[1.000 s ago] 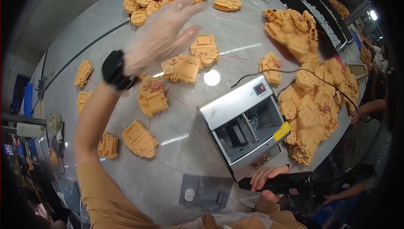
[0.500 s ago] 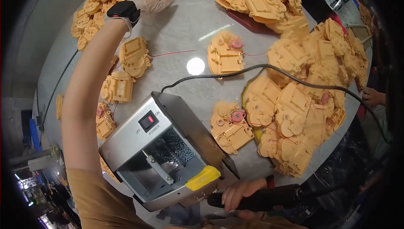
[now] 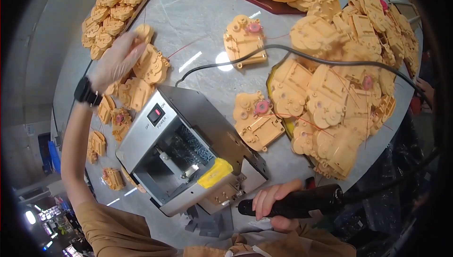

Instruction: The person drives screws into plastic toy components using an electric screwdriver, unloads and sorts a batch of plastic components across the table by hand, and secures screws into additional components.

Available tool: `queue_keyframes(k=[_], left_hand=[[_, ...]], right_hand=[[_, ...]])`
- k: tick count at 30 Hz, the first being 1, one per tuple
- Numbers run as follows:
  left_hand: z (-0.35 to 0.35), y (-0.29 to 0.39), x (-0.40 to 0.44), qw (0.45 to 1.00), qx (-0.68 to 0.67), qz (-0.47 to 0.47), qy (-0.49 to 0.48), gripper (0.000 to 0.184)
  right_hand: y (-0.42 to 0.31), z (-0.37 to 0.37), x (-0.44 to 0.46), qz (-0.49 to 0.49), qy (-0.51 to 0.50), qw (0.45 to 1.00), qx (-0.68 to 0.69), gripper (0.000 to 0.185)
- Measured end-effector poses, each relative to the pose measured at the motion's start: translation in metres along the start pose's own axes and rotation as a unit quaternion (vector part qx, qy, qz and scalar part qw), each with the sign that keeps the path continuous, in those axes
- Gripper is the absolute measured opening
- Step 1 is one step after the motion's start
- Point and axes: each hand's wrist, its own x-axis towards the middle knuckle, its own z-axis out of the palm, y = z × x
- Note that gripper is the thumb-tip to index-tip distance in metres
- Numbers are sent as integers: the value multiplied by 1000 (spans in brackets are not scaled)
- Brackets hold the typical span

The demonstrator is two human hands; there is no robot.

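Observation:
My left hand (image 3: 115, 62), in a thin glove with a black watch at the wrist, is at the upper left. Its fingers are closed on an orange housing (image 3: 145, 33), partly hidden by the hand, above other orange housings (image 3: 152, 65). Lower right, my right hand (image 3: 273, 202) is wrapped round a black power screwdriver (image 3: 306, 202), its tip pointing left. Beside that tip stands a silver screw feeder (image 3: 203, 115) with loose screws inside, a lit red switch and yellow tape.
A stack of orange housings (image 3: 113, 14) sits at the upper left; a large heap (image 3: 330, 101) fills the right. Two housings with pink discs (image 3: 245, 42) lie between. A black cable (image 3: 321, 60) crosses the heap. A grey fixture (image 3: 210, 225) is below the feeder. Another person's hand (image 3: 424, 92) shows far right.
My left hand has come back from the table's far side toward the nearer housings, with an orange housing now at its fingers. My right hand keeps hold of the screwdriver. The view has shifted.

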Motion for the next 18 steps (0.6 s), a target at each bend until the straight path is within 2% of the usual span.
queue_keyframes(k=[2,3,4,7,8,10,12,13,16,18], left_hand=[[-5,7,-52,990,8,-103,-96,36],[-7,15,-73,990,-35,-108,-86,37],[-17,21,-85,976,-19,-173,-131,35],[-38,36,-98,971,43,-182,-151,31],[-43,48,-89,991,74,-87,-71,30],[-52,77,-50,999,15,8,-40,36],[-36,95,-1,980,-32,196,24,45],[-31,107,23,970,-39,237,-32,51],[24,139,91,937,-39,340,-69,53],[41,153,103,916,-9,336,-219,42]], right_hand=[[0,4,-3,0,18,1000,7,41],[-1,6,-5,2,23,1000,9,41],[-1,7,-6,11,33,999,9,41],[-3,11,-4,20,46,999,6,41],[-3,12,-5,24,58,998,3,40],[0,16,-7,25,86,996,-2,40],[2,15,-6,8,91,996,-21,40],[3,15,-6,-7,99,994,-37,40],[4,11,-5,-22,110,993,-40,40],[5,11,-5,-14,105,994,-40,40]])
